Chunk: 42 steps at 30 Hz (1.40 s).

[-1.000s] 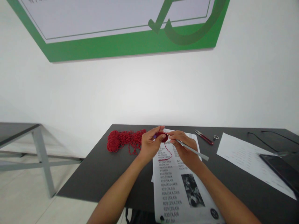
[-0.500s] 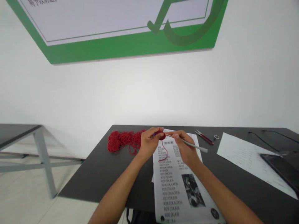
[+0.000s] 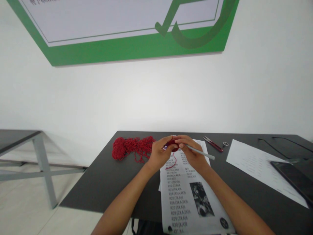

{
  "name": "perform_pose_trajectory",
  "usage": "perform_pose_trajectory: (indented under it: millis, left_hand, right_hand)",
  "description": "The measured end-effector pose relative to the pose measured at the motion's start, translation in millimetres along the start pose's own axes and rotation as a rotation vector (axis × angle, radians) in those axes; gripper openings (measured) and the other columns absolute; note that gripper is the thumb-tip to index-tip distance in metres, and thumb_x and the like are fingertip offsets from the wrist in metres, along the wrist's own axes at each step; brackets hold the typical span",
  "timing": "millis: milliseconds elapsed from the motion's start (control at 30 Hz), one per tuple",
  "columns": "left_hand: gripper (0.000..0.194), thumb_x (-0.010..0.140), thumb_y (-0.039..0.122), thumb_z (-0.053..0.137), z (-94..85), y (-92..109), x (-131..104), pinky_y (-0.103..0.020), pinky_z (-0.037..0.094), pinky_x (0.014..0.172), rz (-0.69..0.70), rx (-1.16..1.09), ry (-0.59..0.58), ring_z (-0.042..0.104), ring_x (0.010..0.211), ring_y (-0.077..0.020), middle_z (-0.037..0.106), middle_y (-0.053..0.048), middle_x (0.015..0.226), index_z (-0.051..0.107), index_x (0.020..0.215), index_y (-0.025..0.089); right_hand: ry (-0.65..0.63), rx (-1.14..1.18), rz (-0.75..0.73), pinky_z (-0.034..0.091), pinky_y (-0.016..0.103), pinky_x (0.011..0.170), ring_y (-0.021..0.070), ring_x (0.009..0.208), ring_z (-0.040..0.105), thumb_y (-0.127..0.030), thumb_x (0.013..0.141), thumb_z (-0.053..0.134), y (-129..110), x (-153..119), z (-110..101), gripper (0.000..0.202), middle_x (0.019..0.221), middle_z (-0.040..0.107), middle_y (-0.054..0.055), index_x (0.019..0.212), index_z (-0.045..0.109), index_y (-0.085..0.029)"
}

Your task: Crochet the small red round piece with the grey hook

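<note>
My left hand pinches a small piece of red crochet work, which is partly covered by the fingers of both hands. A crochet hook with a grey handle is gripped in my right hand; its tip is hidden at the red work. From the work a loose red yarn tail hangs over a printed pattern sheet below. Left of my hands lies a heap of red yarn with a wound ball at its end.
Red-handled scissors and a small ring lie to the right on the dark table. Beyond them are a white paper, a dark tablet or phone and eyeglasses. A second table stands at left.
My hands have come closer together, with the right fingers now touching the red work. The left hand has shifted slightly right, and more of the yarn heap shows.
</note>
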<state>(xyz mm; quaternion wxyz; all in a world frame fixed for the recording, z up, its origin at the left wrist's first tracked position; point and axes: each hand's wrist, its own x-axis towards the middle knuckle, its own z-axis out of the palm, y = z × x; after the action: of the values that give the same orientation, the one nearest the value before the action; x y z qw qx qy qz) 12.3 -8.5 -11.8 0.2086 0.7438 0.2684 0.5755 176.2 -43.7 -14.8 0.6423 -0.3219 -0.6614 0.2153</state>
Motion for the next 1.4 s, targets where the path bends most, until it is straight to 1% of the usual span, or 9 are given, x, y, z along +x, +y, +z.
perform_pose_trajectory:
  millis: [267,433,600,733,900,967,1167,1267,1400]
  left_hand:
    - [0.035,0.093,0.017,0.064,0.8,-4,-2,-0.03,0.062,0.074,0.242,0.136,-0.014,0.073,0.083,-0.0181,0.077,-0.01,0.099,0.067,0.128,0.018]
    - [0.041,0.092,0.016,0.062,-0.4,3,-5,-0.037,0.061,0.08,0.29,0.326,-0.056,0.071,0.089,-0.0215,0.077,-0.013,0.105,0.063,0.133,0.017]
    - [0.042,0.083,0.011,0.067,3.9,6,-5,-0.038,0.061,0.088,0.15,0.137,-0.007,0.073,0.099,-0.0239,0.076,-0.014,0.115,0.068,0.125,0.017]
    - [0.035,0.082,0.019,0.074,3.6,5,-2,-0.038,0.06,0.089,0.035,-0.062,-0.032,0.075,0.098,-0.0247,0.077,-0.014,0.114,0.074,0.117,0.016]
    - [0.033,0.089,0.033,0.069,1.0,-1,2,-0.034,0.062,0.076,-0.268,-0.19,-0.024,0.075,0.08,-0.0217,0.081,-0.01,0.095,0.076,0.114,0.013]
    - [0.034,0.085,0.031,0.072,0.7,-4,3,-0.032,0.061,0.072,-0.263,-0.164,-0.004,0.074,0.074,-0.0197,0.08,-0.008,0.089,0.077,0.113,0.013]
    - [0.027,0.081,0.026,0.076,6.5,4,-2,-0.031,0.061,0.072,-0.142,-0.073,0.084,0.073,0.075,-0.0191,0.08,-0.006,0.087,0.08,0.108,0.02]
    - [0.031,0.079,0.035,0.08,13.4,11,-3,-0.03,0.062,0.067,-0.356,-0.342,0.113,0.072,0.072,-0.0186,0.08,-0.007,0.089,0.08,0.105,0.017]
    - [0.041,0.074,0.044,0.085,15.3,12,-2,-0.027,0.059,0.067,-0.59,-0.748,0.072,0.07,0.07,-0.0154,0.078,-0.008,0.085,0.079,0.101,0.014]
  right_hand:
    - [0.044,-0.281,-0.141,0.061,0.036,0.087,0.0209,0.098,0.072,-0.028,0.099,0.058,-4,-7,7,0.015,0.106,0.074,0.006,0.102,0.073,-0.026]
    - [0.067,-0.395,-0.207,0.061,0.039,0.089,0.022,0.101,0.071,-0.022,0.099,0.055,-2,-15,12,0.018,0.11,0.072,0.008,0.109,0.069,-0.025]
    - [0.04,-0.49,-0.3,0.059,0.042,0.092,0.0238,0.104,0.069,-0.018,0.097,0.058,1,-16,12,0.019,0.112,0.07,0.011,0.113,0.067,-0.023]
    - [0.028,-0.343,-0.15,0.057,0.039,0.089,0.0218,0.099,0.069,-0.023,0.1,0.053,-5,-12,11,0.016,0.104,0.071,0.008,0.104,0.068,-0.024]
    - [0.08,-0.156,0.032,0.054,0.034,0.075,0.0205,0.085,0.068,-0.034,0.101,0.052,-12,-6,10,0.021,0.088,0.07,0.003,0.09,0.067,-0.023]
    - [0.081,-0.144,0.047,0.054,0.034,0.074,0.021,0.085,0.068,-0.036,0.101,0.053,-12,-5,10,0.022,0.088,0.071,0.004,0.09,0.067,-0.023]
    - [0.088,-0.331,-0.084,0.057,0.038,0.083,0.0226,0.094,0.069,-0.031,0.1,0.053,0,-14,12,0.019,0.101,0.071,0.006,0.101,0.071,-0.027]
    - [0.1,-0.474,-0.206,0.059,0.04,0.087,0.0243,0.102,0.068,-0.026,0.097,0.059,11,-19,10,0.022,0.112,0.07,0.007,0.115,0.071,-0.03]
    - [0.076,-0.438,-0.297,0.06,0.04,0.088,0.0233,0.103,0.069,-0.023,0.094,0.064,10,-18,7,0.023,0.113,0.071,0.006,0.115,0.071,-0.031]
